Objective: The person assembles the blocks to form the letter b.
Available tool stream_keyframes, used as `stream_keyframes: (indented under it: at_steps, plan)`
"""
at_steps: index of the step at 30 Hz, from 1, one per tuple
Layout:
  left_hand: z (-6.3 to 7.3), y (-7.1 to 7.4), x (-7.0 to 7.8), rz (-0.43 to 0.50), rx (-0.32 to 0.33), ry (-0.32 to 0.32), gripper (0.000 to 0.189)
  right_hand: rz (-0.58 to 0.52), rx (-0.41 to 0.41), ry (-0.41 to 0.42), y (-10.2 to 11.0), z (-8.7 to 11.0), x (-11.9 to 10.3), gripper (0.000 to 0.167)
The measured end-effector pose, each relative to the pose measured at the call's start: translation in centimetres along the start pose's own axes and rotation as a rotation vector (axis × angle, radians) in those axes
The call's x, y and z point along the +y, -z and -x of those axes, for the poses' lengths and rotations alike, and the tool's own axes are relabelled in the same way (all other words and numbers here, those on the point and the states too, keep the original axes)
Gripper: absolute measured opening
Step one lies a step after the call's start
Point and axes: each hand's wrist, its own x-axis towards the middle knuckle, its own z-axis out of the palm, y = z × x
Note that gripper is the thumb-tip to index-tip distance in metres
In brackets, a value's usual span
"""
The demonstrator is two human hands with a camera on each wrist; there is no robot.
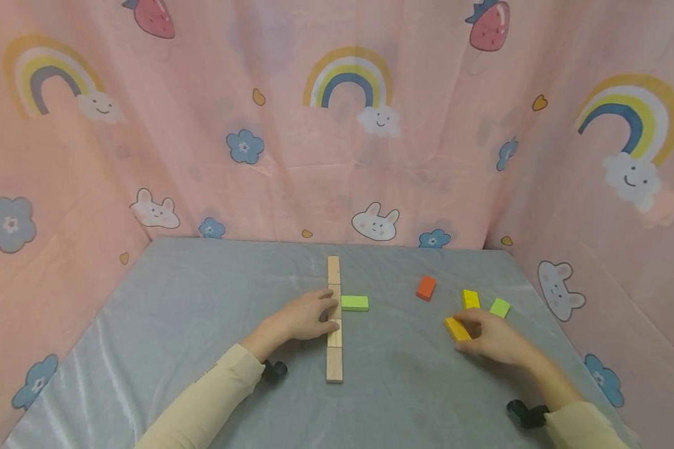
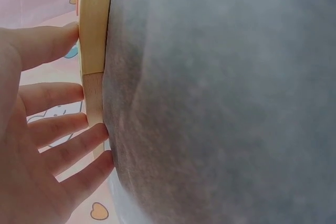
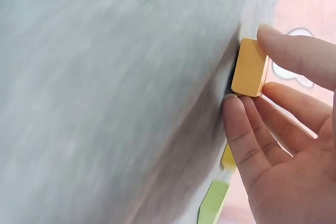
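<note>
Plain wooden blocks stand end to end in a straight row (image 1: 334,365) on the table. My left hand (image 1: 309,317) rests against the middle of this row, its fingers spread and fairly straight, as the left wrist view shows against a wooden block (image 2: 94,30). A light green block (image 1: 354,304) lies crosswise at the row's right side. On the right, my right hand (image 1: 497,340) pinches an orange-yellow block (image 1: 457,329) between thumb and fingers. In the right wrist view that block (image 3: 249,67) appears at or just above the cloth; contact is unclear.
Beyond the right hand lie a yellow block (image 1: 471,298) and a second green block (image 1: 500,306). An orange-red block (image 1: 425,288) sits farther left. Grey cloth (image 1: 202,293) covers the table, and a pink patterned curtain (image 1: 292,199) surrounds its back and sides.
</note>
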Motion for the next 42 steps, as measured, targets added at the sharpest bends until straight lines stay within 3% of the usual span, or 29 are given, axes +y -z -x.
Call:
stream_keyframes:
  at_steps: [6,32,42]
  plan:
    - [0.0,0.1,0.0,-0.003,0.004,-0.004,0.059,-0.017,-0.002,0.005,-0.6,-1.3,-1.2,0.063]
    - [-0.1,-0.1,-0.2,0.001,0.013,-0.002,0.060,0.021,0.007,0.216,-2.7,-6.0,-7.2,0.056]
    - [-0.2,-0.2,-0.2,0.002,0.011,0.002,0.059,-0.005,-0.019,0.228,-3.9,-7.4,-8.6,0.052]
